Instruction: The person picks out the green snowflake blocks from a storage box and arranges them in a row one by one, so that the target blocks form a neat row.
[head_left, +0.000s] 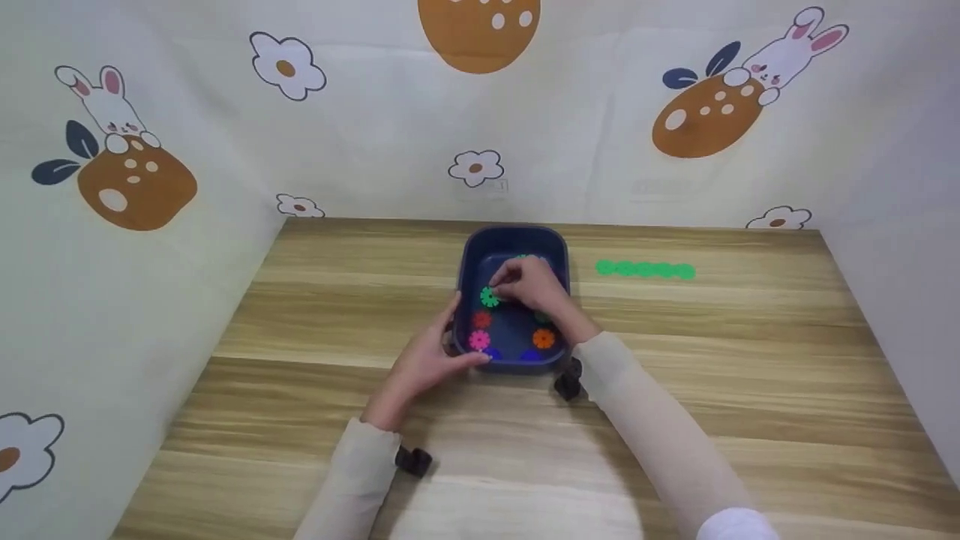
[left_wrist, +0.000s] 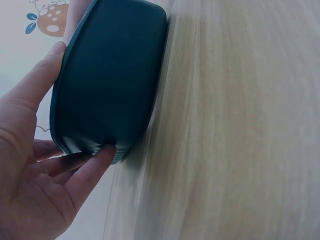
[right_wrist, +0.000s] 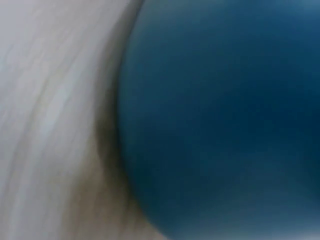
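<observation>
A dark blue plastic box (head_left: 517, 367) stands on the table with several flower-shaped plastic discs inside. My left hand (head_left: 427, 356) holds its near left corner, thumb on the near rim and fingers along the left side; the left wrist view shows this hand (left_wrist: 45, 165) against the box wall (left_wrist: 110, 75). Inside the box, my right hand (head_left: 532, 285) pinches a green notched disc (head_left: 490, 297) at its edge. Below lie a red disc (head_left: 481, 319), a pink disc (head_left: 479, 340) and an orange disc (head_left: 544, 339). Only the blurred box wall (right_wrist: 215, 120) fills the right wrist view.
A row of joined green discs (head_left: 645, 269) lies on the wooden table (head_left: 750, 360) right of the box. Behind the table hangs a printed cloth (head_left: 375, 135). Each wrist carries a small black camera, one (head_left: 414, 460) on the left and one (head_left: 570, 380) on the right.
</observation>
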